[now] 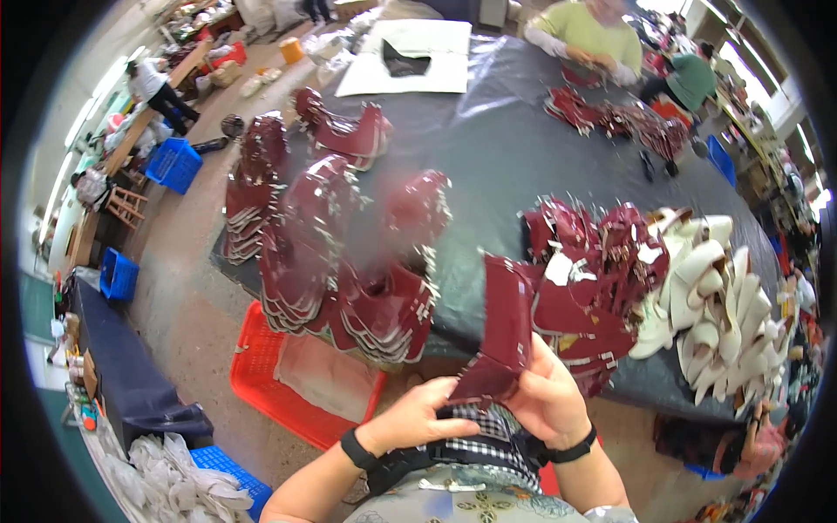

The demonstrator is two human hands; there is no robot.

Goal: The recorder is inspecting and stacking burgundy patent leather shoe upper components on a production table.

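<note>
A glossy burgundy shoe upper piece (506, 318) is held in front of my body, over the near edge of the table. My left hand (423, 417) pinches its lower left end between thumb and fingers. On the other side my right hand (551, 397) grips its lower right edge. Overlapping stacks of similar burgundy upper pieces (384, 314) lie on the table to the left. Close beyond my right hand is a looser heap of burgundy pieces (584, 292) with whitish bits among them. White shoe-shaped pieces (715, 305) are piled farther right.
A dark sheet covers the table (497, 131). At its far side a white board (405, 57) bears a dark cut piece, and a person in yellow-green (593, 35) handles burgundy parts. A red plastic crate (253, 370) stands below the near left edge. Blue crates (174, 164) stand on the floor.
</note>
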